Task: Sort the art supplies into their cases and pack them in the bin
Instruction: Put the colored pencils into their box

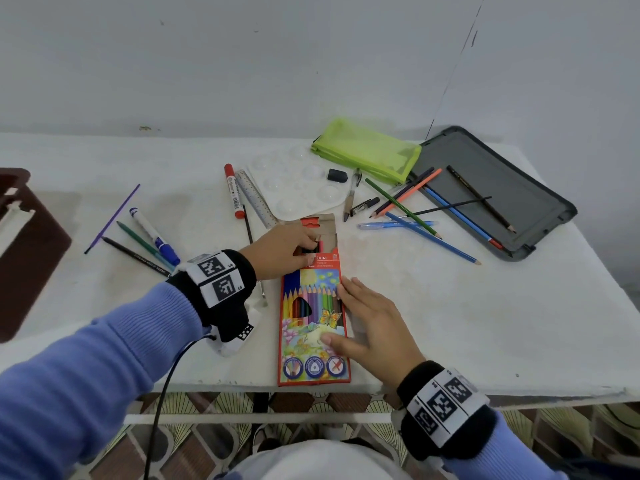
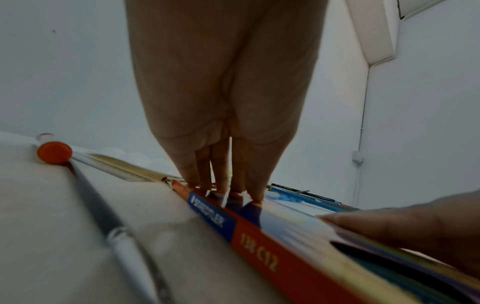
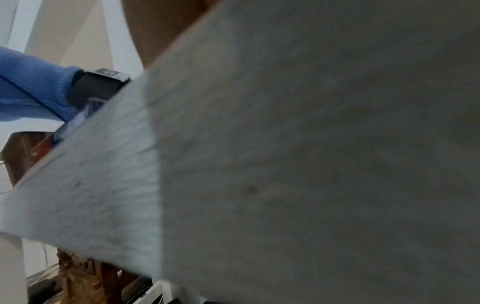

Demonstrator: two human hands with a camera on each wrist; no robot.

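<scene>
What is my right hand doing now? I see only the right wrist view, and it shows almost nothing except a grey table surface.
Observer: Your right hand lies flat on the coloured pencil box, fingers straight, pressing it onto the table.
Operator: Where is the left hand?
Observer: The left hand is at the box's open top end, fingertips on the pencil ends there. I cannot tell whether it grips one.
Operator: Do pencils remain outside the box?
Observer: Yes. Loose pencils lie to the right of the box, and some rest on the grey tray.
</scene>
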